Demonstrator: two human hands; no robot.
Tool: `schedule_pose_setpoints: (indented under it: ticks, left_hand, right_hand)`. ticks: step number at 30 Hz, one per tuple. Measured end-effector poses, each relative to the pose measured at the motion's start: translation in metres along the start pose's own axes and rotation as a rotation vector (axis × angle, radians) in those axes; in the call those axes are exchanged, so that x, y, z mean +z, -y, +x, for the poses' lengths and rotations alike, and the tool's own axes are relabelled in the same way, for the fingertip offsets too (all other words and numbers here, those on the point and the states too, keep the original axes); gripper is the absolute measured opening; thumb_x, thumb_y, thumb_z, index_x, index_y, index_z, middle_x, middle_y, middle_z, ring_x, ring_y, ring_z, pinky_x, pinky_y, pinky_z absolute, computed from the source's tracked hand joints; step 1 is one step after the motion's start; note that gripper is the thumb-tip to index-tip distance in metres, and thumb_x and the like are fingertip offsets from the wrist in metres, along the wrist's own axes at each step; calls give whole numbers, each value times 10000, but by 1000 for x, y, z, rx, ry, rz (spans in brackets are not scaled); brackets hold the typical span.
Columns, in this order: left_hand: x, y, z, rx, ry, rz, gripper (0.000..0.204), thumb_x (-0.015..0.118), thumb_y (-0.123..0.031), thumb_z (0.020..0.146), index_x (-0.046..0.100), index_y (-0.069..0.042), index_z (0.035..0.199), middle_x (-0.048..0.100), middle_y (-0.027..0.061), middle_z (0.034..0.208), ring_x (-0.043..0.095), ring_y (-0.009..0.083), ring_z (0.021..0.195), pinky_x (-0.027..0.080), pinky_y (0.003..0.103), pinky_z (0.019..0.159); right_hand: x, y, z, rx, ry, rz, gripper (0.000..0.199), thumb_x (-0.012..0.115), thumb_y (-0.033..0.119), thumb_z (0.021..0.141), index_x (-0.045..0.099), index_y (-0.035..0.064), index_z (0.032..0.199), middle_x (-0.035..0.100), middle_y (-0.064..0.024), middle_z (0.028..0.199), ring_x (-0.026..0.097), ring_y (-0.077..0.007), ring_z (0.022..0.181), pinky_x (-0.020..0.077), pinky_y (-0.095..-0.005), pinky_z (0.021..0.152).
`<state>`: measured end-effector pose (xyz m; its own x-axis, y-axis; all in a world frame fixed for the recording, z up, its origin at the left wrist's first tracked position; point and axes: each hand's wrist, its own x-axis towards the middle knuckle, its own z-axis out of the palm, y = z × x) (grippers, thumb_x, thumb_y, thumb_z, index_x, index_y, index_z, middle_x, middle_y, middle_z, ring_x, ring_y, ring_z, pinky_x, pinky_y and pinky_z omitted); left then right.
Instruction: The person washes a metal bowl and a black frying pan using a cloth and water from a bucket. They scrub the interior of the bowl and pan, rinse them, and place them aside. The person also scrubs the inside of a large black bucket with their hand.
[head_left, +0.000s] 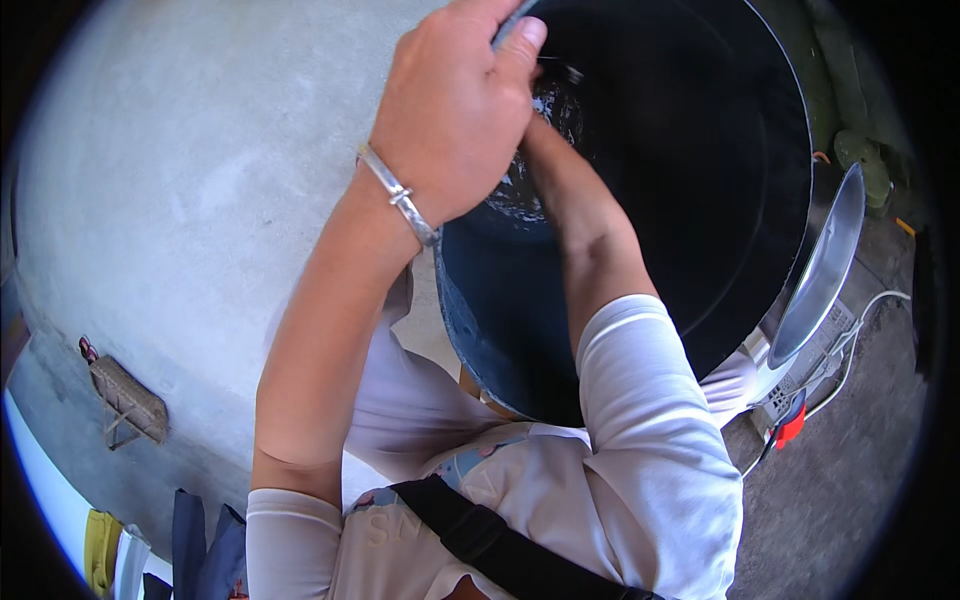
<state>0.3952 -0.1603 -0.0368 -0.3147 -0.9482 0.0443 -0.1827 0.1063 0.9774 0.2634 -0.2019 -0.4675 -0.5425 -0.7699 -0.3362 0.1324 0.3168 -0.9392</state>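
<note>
A big dark round vessel point(700, 190), like a deep pot or tub, tilts in front of me with its mouth facing up. My left hand point(455, 115), with a silver bangle at the wrist, is closed round the vessel's upper left rim. Inside, my right hand point(542, 135) reaches toward the wet, shiny bottom. The left hand covers most of it, and its fingers are hidden and blurred, so I cannot make out what they hold.
A shiny metal bowl or lid point(825, 265) stands on edge at the right. Below it lie a white cable point(850, 365) and a red object point(791, 428). A small woven stool point(130, 398) stands at left on the concrete floor. Clothes point(190, 540) hang or lie at lower left.
</note>
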Motion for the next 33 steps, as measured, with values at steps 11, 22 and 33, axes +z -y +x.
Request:
schedule_pose_setpoints:
  ticks: [11, 22, 33]
  left_hand:
    - [9, -26, 0, -75, 6, 2, 321, 407, -48, 917, 483, 78, 1202, 600, 130, 1108, 542, 163, 1010, 397, 271, 912]
    - [-3, -16, 1, -63, 31, 32, 320, 410, -69, 921, 486, 76, 1196, 602, 126, 1100, 539, 164, 1002, 396, 270, 906]
    - [5, 4, 0, 20, 13, 245, 371, 484, -244, 937, 528, -17, 1227, 631, 82, 1054, 587, 184, 982, 438, 272, 867]
  right_hand:
    - [-59, 28, -106, -1230, 1085, -1421, 398, 449, 136, 823, 532, 58, 1204, 430, -92, 1265, 296, -258, 1303, 109, -450, 1123]
    - [-156, 104, -33, -765, 903, -2638, 463, 463, 284, 875, 468, 118, 1307, 309, -118, 1416, 245, -393, 1285, 229, -580, 1003]
    - [-70, 7, -153, -49, 1679, -1121, 257, 504, 214, 773, 676, 35, 837, 656, -150, 857, 615, -319, 851, 478, -385, 775]
